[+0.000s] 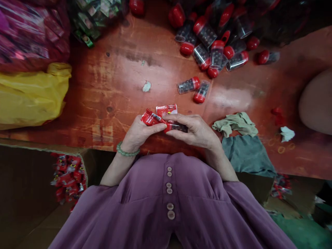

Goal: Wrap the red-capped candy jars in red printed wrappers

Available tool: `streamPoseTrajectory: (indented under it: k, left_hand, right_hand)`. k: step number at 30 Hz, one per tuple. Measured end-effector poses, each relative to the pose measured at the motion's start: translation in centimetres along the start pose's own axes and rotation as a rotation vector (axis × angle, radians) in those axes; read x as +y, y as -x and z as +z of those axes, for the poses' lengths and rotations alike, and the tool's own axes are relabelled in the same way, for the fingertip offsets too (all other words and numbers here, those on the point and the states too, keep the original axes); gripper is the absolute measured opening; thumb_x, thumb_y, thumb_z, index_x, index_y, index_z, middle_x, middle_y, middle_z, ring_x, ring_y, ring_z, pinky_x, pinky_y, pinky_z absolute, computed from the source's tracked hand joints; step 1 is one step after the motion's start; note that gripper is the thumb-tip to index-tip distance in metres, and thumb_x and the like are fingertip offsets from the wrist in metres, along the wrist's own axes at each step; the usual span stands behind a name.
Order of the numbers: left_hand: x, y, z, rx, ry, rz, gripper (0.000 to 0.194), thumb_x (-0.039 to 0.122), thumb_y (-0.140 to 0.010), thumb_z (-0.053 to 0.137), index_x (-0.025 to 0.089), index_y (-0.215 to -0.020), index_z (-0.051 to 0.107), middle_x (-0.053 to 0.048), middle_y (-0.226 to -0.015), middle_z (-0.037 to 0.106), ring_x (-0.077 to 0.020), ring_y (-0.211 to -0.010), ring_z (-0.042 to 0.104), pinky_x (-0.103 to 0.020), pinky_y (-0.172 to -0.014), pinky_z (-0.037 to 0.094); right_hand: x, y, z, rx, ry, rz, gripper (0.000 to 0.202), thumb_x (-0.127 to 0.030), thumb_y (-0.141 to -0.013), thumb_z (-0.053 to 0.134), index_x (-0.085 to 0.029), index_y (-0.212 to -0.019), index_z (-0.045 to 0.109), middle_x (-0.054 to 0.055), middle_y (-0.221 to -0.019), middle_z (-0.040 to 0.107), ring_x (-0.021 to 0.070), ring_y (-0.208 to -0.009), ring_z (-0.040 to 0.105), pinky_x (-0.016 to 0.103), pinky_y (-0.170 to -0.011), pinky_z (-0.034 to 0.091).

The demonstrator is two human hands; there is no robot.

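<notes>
Between the fingers of my left hand [138, 135] is a red printed wrapper [149, 118] with a barcode. My right hand [198, 129] grips a small clear bottle [179, 127] with a red cap and dark contents, lying on its side. The cap end meets the wrapper and my left thumb. Just beyond my fingers a second red printed packet [164, 109] shows, partly covered by my right hand; whether it is held or lies on the table I cannot tell. Two similar bottles, one nearer [201, 91] and one to its left [188, 85], lie further out.
A pile of red-capped bottles [217, 53] covers the back right of the wooden table [111, 83]. At left are a yellow bag [31, 98] and pink packets in plastic [33, 38]. Cloths [245, 154] lie right, near rubber bands. Below the left edge, a carton holds red packets [68, 176].
</notes>
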State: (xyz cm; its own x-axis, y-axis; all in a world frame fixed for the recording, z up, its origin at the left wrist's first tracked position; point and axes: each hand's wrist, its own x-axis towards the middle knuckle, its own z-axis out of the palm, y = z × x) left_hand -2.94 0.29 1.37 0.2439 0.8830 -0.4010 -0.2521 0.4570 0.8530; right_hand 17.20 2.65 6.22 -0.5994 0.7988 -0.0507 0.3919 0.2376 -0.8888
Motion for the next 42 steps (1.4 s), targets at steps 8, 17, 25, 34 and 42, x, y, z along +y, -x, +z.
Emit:
streamPoseTrajectory:
  k: [8,17,25,34,42]
  left_hand:
    - [0.2,-0.3,0.5,0.039,0.028,0.097,0.028,0.034,-0.07,0.086,0.023,-0.094,0.078,-0.002,-0.096,0.078,-0.0216,-0.097,0.073,-0.035,-0.094,0.057]
    - [-0.2,-0.1,1.7,0.07,0.13,0.017,0.033,0.049,-0.076,0.079,0.021,-0.093,0.077,-0.004,-0.093,0.078,-0.0202,-0.093,0.073,-0.034,-0.09,0.058]
    - [1.0,0.4,1.3,0.087,0.097,-0.111,0.05,0.067,-0.071,0.074,0.017,-0.077,0.077,-0.006,-0.074,0.076,-0.0193,-0.071,0.072,-0.029,-0.064,0.06]
    - [-0.2,0.2,1.3,0.176,-0.025,-0.058,0.037,0.055,-0.072,0.079,0.017,-0.072,0.078,-0.003,-0.069,0.075,-0.0105,-0.057,0.065,-0.021,-0.058,0.055]
    - [-0.4,0.1,2.2,0.233,0.063,-0.084,0.041,0.057,-0.063,0.085,0.017,-0.069,0.077,-0.004,-0.068,0.075,-0.0109,-0.057,0.064,-0.023,-0.06,0.056]
  right_hand:
    - [0.9,0.3,2.8,0.26,-0.201,0.031,0.031,-0.033,-0.087,0.072,-0.023,-0.117,0.069,0.002,-0.104,0.075,0.013,-0.084,0.069,0.027,-0.079,0.056]
    - [1.7,0.5,4.6,0.337,-0.578,0.263,0.035,-0.04,-0.086,0.071,-0.025,-0.117,0.067,0.0,-0.102,0.072,0.0126,-0.084,0.068,0.029,-0.078,0.059]
    - [1.4,0.0,4.4,0.3,-0.84,0.333,0.031,-0.046,-0.081,0.075,-0.023,-0.102,0.069,-0.004,-0.072,0.064,0.0078,-0.061,0.057,0.02,-0.055,0.051]
    - [2.0,0.5,4.8,0.374,-0.436,0.205,0.026,-0.04,-0.088,0.068,-0.022,-0.107,0.067,-0.001,-0.085,0.068,0.01,-0.07,0.06,0.026,-0.069,0.053]
    - [1.6,0.7,6.5,0.536,-0.35,0.21,0.024,-0.038,-0.091,0.062,-0.023,-0.11,0.065,-0.001,-0.085,0.067,0.0104,-0.068,0.059,0.027,-0.067,0.053]
